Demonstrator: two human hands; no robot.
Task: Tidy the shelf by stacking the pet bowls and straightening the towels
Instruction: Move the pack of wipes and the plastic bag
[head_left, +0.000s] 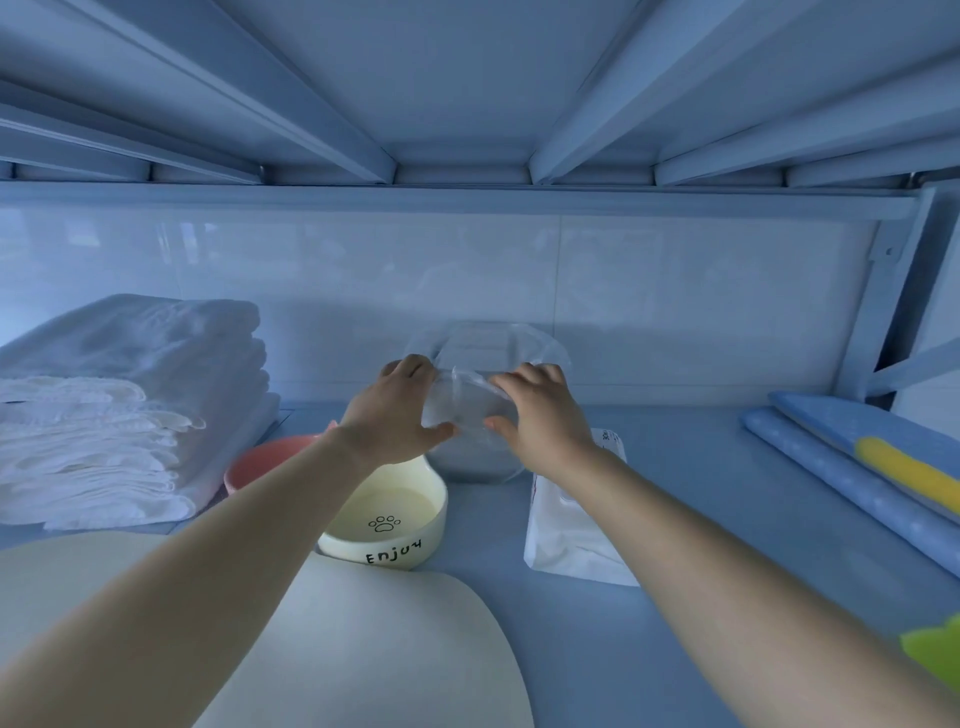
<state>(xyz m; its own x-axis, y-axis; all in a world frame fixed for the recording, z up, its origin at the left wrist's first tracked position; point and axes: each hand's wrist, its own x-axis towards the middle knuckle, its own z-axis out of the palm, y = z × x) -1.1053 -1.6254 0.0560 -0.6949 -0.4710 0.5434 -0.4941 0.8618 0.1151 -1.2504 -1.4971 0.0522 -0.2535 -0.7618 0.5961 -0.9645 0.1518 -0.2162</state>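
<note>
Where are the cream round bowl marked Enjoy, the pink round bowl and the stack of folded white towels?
cream round bowl marked Enjoy (387, 512): head view, inner floor beside the paw print.
pink round bowl (267, 460): head view, inner wall left of the arm.
stack of folded white towels (104, 415): head view, front folds.

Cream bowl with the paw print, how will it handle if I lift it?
The cream bowl looks thick-walled, so probably stiff and heavyish. Its glossy surface may be slippery. Wide and low, it should resist tipping.

pink bowl mostly behind the left forearm
</note>
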